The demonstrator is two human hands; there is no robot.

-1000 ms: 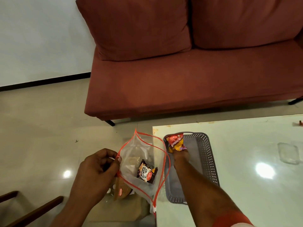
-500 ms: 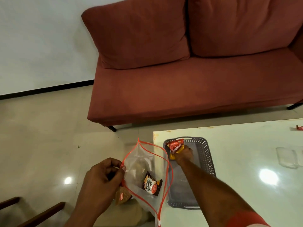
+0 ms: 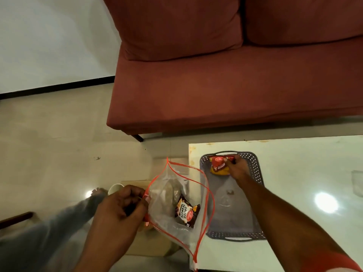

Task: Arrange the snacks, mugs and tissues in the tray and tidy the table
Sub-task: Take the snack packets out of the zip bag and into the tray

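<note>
Fingers of the right hand (image 3: 236,169) hold a snack packet (image 3: 219,167) in the tray (image 3: 255,174); left hand (image 3: 117,211) pinches a zip bag (image 3: 164,205).

**A living room at home**

A rust-red sofa (image 3: 225,91) with two plump back cushions (image 3: 172,26) is standing near a plain white wall (image 3: 49,36). A low, glossy white desk (image 3: 306,173) is sitting in front of it. Polished beige floor tiles (image 3: 49,138) are reflecting a bright light, and dark skirting (image 3: 59,88) is running along the wall.

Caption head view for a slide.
Right hand grips red snack packet in grey tray; left hand holds zip bag containing peanuts packet.
</note>
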